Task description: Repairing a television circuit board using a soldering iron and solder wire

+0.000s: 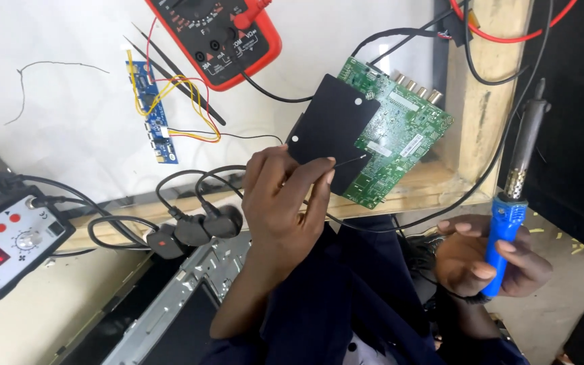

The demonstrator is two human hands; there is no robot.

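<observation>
So closest to the camera, the right hand (pixel 491 260) has its grip clenched round the blue-handled soldering iron (pixel 516 179), tip up and well to the side of the green circuit board (pixel 380 132). Left hand (pixel 284 196) pinches a thin solder wire (pixel 347 161), its end resting on the board's black cover. I'd say steady that wire before bringing heat in. Beyond the board sits a red multimeter (pixel 221 37).
</observation>
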